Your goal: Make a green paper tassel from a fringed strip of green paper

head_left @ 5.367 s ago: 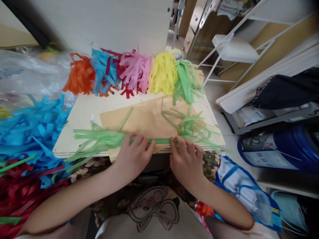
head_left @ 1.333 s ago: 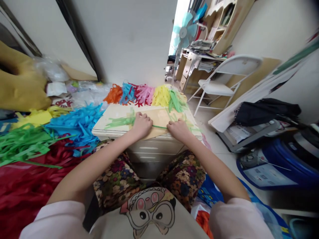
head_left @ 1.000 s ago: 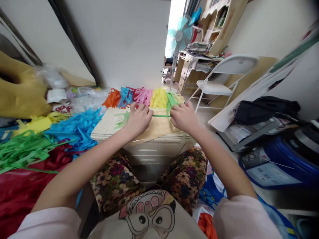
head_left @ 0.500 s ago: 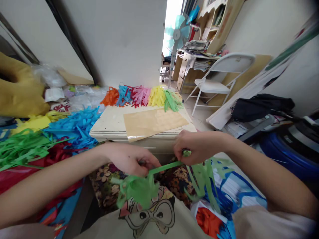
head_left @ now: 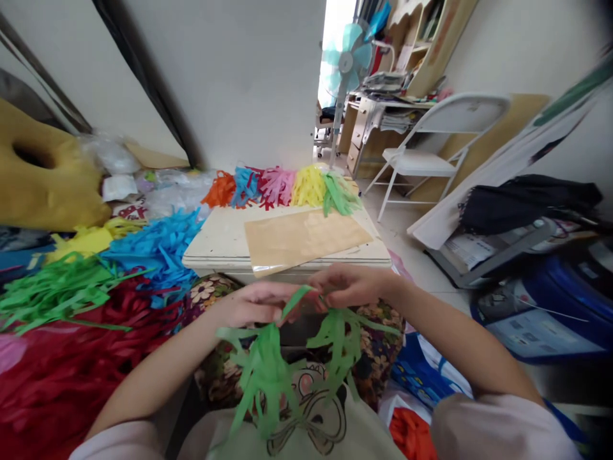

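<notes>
L to R, head view.

Far L: piles of cut paper beside the table, i.e. green strips (head_left: 52, 291), blue strips (head_left: 153, 246), red heap (head_left: 71, 377) below them. None touched.

L hand (head_left: 251, 305) was held in front of the table (head_left: 215, 239), above the lap, fingers pressed together on the twisted middle of the green tassel (head_left: 268, 374). L fringe hung loose below the hand, over the shirt.

Middle of the tassel ran as a narrow band between the two hands, hands close, nearly touching. R hand (head_left: 352, 286) pinched the other end of the band w/ thumb and fingertips; exact finger placement blurred, could not tell more. R fringe (head_left: 340, 338) drooped under it.

Table top held only a brown sheet (head_left: 306, 236) and, at the far edge, a row of finished tassels (head_left: 282, 186): orange, blue, pink, yellow, green.

Far R: folding chair (head_left: 431, 160), fan (head_left: 342, 61), clutter on the floor. Not involved.

Judgement on doing the step well: looked like the band was being bent or twisted into a loop. Keep both pinches tight on the twisted part so it does not unwind; keep the fringes hanging free, not caught in the grip; bring hands together evenly so both fringes end at approx. the same length. Thin paper, so pull gently; a hard tug could tear the band.
</notes>
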Demonstrator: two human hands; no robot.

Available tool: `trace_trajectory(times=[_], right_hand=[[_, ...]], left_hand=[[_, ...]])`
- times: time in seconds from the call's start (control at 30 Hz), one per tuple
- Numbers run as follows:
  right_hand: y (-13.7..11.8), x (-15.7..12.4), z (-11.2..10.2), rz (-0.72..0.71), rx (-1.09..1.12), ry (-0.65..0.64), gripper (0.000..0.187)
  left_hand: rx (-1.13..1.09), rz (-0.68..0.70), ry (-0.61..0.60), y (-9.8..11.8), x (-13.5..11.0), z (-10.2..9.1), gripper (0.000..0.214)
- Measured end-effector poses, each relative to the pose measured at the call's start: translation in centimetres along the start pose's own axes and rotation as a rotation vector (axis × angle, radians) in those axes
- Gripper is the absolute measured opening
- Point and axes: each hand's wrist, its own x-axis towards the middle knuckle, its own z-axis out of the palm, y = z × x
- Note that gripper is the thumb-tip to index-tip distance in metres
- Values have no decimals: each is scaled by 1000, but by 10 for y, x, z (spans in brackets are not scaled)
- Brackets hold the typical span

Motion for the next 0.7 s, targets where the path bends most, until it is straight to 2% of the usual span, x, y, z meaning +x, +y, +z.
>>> trace_trajectory(times=[0.1, 0.17, 0.27, 0.37, 0.53, 0.7], right_hand=[[2, 7, 6, -18, 125, 236, 11], [5, 11, 10, -44, 188, 346, 14], [8, 17, 16, -63, 255, 424, 19], [8, 20, 20, -40, 301, 493, 20], [4, 20, 23, -54, 242, 664, 15], [-4, 18, 26, -53, 114, 797, 11]], left_hand=[[-115, 101, 110, -1, 8, -2, 51], [-154, 140, 152, 2, 13, -3, 50], [-214, 180, 160, 7, 19, -5, 38], [-254, 162, 169, 11, 22, -6, 29], [-173, 148, 347, 18, 22, -2, 22], [-101, 161, 473, 23, 20, 1, 19]])
